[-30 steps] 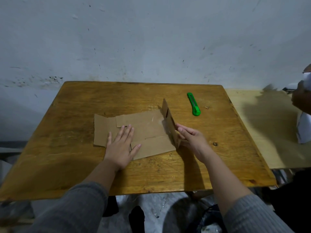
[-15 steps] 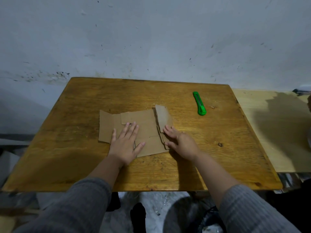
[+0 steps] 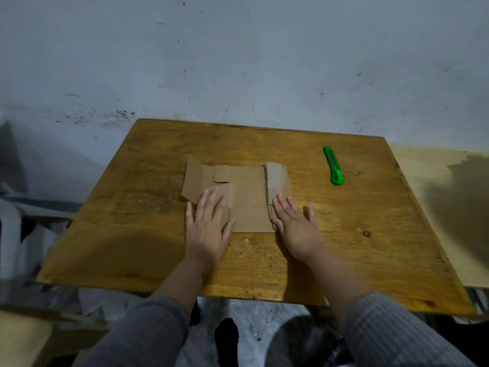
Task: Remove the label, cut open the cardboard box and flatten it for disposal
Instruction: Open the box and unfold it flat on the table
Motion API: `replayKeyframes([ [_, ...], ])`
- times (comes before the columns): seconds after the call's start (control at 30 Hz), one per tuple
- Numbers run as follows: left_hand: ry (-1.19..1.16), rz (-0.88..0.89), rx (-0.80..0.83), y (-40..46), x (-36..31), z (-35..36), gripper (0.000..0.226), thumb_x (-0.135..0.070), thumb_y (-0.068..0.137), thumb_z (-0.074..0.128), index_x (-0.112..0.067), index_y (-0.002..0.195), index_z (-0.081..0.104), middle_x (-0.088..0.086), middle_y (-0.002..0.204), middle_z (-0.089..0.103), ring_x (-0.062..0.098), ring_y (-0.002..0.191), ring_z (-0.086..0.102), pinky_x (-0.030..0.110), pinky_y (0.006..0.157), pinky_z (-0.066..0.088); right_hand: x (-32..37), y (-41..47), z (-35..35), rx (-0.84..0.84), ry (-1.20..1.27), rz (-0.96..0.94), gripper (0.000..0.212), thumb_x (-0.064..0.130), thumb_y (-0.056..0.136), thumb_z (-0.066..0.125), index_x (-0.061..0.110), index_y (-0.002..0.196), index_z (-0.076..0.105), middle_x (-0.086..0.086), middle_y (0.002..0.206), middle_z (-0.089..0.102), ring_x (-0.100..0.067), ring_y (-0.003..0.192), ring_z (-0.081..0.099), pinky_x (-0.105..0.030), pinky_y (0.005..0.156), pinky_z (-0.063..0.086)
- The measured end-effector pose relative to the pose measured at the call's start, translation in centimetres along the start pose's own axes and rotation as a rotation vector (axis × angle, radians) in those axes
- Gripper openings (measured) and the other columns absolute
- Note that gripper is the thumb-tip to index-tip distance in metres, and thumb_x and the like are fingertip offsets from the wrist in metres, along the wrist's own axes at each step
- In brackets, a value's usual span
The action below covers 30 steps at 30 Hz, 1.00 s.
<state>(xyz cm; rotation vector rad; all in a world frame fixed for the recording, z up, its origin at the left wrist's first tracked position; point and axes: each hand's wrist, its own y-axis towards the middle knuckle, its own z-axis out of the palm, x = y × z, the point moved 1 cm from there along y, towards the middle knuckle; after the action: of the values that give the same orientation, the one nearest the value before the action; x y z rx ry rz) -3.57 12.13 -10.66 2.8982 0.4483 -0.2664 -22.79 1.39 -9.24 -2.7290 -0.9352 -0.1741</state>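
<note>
**Flattened cardboard box held under two open hands**

The cardboard box (image 3: 246, 202), cut open, lies as a flat brown sheet near the middle of the wooden counter (image 3: 132, 229), slightly toward the far edge. Its outline is irregular: a flap juts toward the left edge of the counter, and a paler flap (image 3: 276, 178) along the right side is folded over onto the sheet, its far end lifting slightly. Fold lines and cut slits cross the surface.

The left hand (image 3: 207, 226) lies palm down with fingers spread and extended, covering the near-left part of the sheet; nothing is grasped. The right hand (image 3: 296, 226) also lies palm down and open, its fingers on the near-right edge of the sheet at the base of the folded flap, its thumb on bare wood. Both forearms emerge from grey ribbed sleeves (image 3: 383, 332) crossing the near edge of the counter.

A green utility knife (image 3: 334, 165) lies toward the far-right corner, well apart from the cardboard and from both hands. A paler wooden surface (image 3: 423, 176) adjoins the right edge. A scuffed grey wall (image 3: 238, 62) stands behind the far edge.
</note>
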Motion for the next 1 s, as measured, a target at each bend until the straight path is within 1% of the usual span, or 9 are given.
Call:
replayKeyframes([
  [0.07, -0.069, -0.095, -0.143, -1.3, 0.6, -0.3, 0.054, -0.042, 0.094, 0.043, -0.029, 0.145, 0.032, 0.013, 0.154, 0.018, 0.034, 0.142, 0.019, 0.055, 0.111, 0.023, -0.1, 0.0, 0.1, -0.020, 0.007, -0.001, 0.052, 0.038, 0.101, 0.016, 0.027, 0.149, 0.001, 0.010, 0.158, -0.006, -0.009, 0.144, -0.010, -0.048, 0.115, -0.010],
  [0.13, -0.142, -0.242, -0.186, -1.7, 1.4, -0.8, 0.060, -0.036, 0.094, 0.051, -0.030, 0.149, 0.026, 0.019, 0.152, 0.015, 0.038, 0.139, 0.022, 0.055, 0.108, 0.028, -0.1, 0.0, 0.2, -0.033, 0.015, 0.006, 0.052, 0.037, 0.101, 0.018, 0.027, 0.149, 0.001, 0.010, 0.158, -0.005, -0.008, 0.144, -0.009, -0.048, 0.114, -0.010],
  [0.2, -0.227, -0.349, -0.151, -1.2, 2.1, -1.2, 0.070, -0.035, 0.095, 0.049, -0.032, 0.151, 0.008, 0.018, 0.156, 0.008, 0.036, 0.142, 0.016, 0.053, 0.112, 0.022, 0.0, 0.0, 0.2, -0.043, 0.028, 0.011, 0.052, 0.037, 0.101, 0.019, 0.028, 0.149, 0.002, 0.011, 0.157, -0.005, -0.007, 0.144, -0.009, -0.048, 0.114, -0.010],
  [0.3, -0.357, -0.350, -0.080, 0.0, 2.9, -1.5, 0.072, -0.034, 0.099, 0.040, -0.034, 0.145, -0.014, 0.005, 0.160, 0.008, 0.023, 0.146, 0.008, 0.046, 0.119, 0.010, -0.1, -0.1, 0.2, -0.065, 0.041, 0.011, 0.052, 0.038, 0.100, 0.020, 0.029, 0.149, 0.003, 0.014, 0.157, -0.003, -0.004, 0.143, -0.009, -0.048, 0.115, -0.010],
  [0.47, -0.531, -0.465, -0.017, 1.0, 3.1, -1.4, 0.081, -0.034, 0.097, 0.046, -0.037, 0.146, -0.018, -0.001, 0.155, 0.028, 0.032, 0.143, 0.020, 0.047, 0.111, 0.031, -0.1, -0.2, 0.4, -0.081, 0.059, 0.017, 0.052, 0.037, 0.100, 0.023, 0.031, 0.149, 0.005, 0.015, 0.156, -0.002, -0.003, 0.142, -0.009, -0.049, 0.115, -0.009],
  [0.67, -0.721, -0.413, -0.143, 1.3, 2.1, -2.5, 0.091, -0.024, 0.094, 0.056, -0.045, 0.142, -0.018, 0.002, 0.153, 0.032, 0.019, 0.123, 0.053, 0.031, 0.090, 0.046, -0.1, -0.2, 0.2, -0.084, 0.053, 0.019, 0.052, 0.037, 0.101, 0.024, 0.030, 0.149, 0.006, 0.015, 0.157, -0.001, -0.002, 0.141, -0.010, -0.045, 0.114, -0.011],
  [0.8, -0.718, -0.287, -0.171, 1.6, 0.5, -3.2, 0.089, -0.020, 0.097, 0.049, -0.056, 0.135, -0.023, 0.001, 0.153, 0.031, 0.015, 0.111, 0.060, 0.036, 0.083, 0.056, 0.2, -0.2, 0.0, -0.073, 0.059, 0.031, 0.052, 0.037, 0.101, 0.023, 0.030, 0.149, 0.005, 0.014, 0.157, -0.001, -0.002, 0.140, -0.011, -0.046, 0.114, -0.011],
  [0.93, -0.583, -0.136, -0.118, 2.0, -2.3, -3.9, 0.082, -0.020, 0.100, 0.042, -0.049, 0.140, -0.024, -0.003, 0.148, 0.040, 0.001, 0.066, 0.055, 0.015, 0.052, 0.045, 0.2, -0.2, -0.4, -0.054, 0.063, 0.037, 0.052, 0.037, 0.101, 0.023, 0.030, 0.149, 0.006, 0.014, 0.157, 0.001, -0.005, 0.143, -0.007, -0.046, 0.114, -0.012],
  [1.0, -0.439, -0.053, -0.067, 2.2, -3.4, -4.0, 0.085, -0.016, 0.100, 0.043, -0.045, 0.142, -0.024, -0.008, 0.158, 0.019, 0.004, 0.056, 0.051, 0.014, 0.045, 0.041, 0.2, -0.2, -0.5, -0.050, 0.086, 0.040, 0.051, 0.036, 0.100, 0.025, 0.031, 0.149, 0.008, 0.014, 0.157, 0.003, -0.006, 0.144, -0.005, -0.046, 0.114, -0.011],
])
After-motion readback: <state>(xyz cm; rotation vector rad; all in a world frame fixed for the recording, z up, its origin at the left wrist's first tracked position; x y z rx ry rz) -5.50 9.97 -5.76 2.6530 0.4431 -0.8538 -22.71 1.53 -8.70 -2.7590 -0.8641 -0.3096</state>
